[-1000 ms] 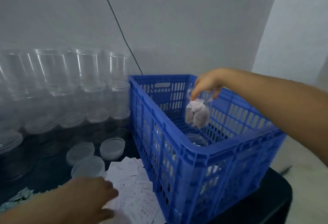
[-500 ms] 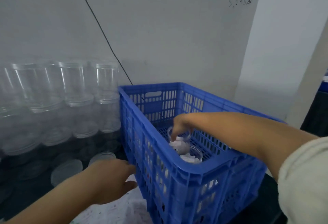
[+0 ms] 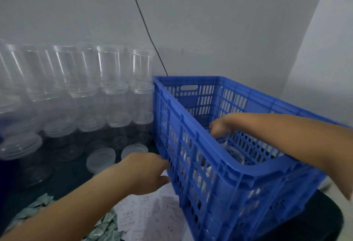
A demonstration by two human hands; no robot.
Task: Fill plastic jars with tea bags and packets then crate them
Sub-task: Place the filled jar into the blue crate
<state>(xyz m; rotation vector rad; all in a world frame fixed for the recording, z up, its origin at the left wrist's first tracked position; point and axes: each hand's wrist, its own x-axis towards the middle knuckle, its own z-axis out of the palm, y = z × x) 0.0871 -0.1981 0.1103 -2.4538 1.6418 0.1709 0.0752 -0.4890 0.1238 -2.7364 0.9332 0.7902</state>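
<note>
A blue slatted crate [image 3: 238, 168] stands on the dark table. My right hand [image 3: 221, 126] reaches inside it, fingers curled down over the top of a clear jar [image 3: 223, 142] that stands near the crate floor; the crate wall hides most of that jar. A second clear jar [image 3: 234, 154] stands just in front of it, and white packets show through the slats. My left hand [image 3: 145, 172] hovers at the crate's left wall, fingers loosely curled and holding nothing, its fingertips by the slats.
Stacked empty clear jars [image 3: 107, 80] fill the left side against the wall. Two translucent lids [image 3: 101, 158] lie in front of them. White paper packets [image 3: 149, 212] and silver-green sachets [image 3: 107, 227] are heaped near the table's front edge. A black cable runs down the wall.
My right hand has carried the filled jar from above the crate down to its floor beside the other jar. My left hand has risen from the paper packets to the crate's left wall.
</note>
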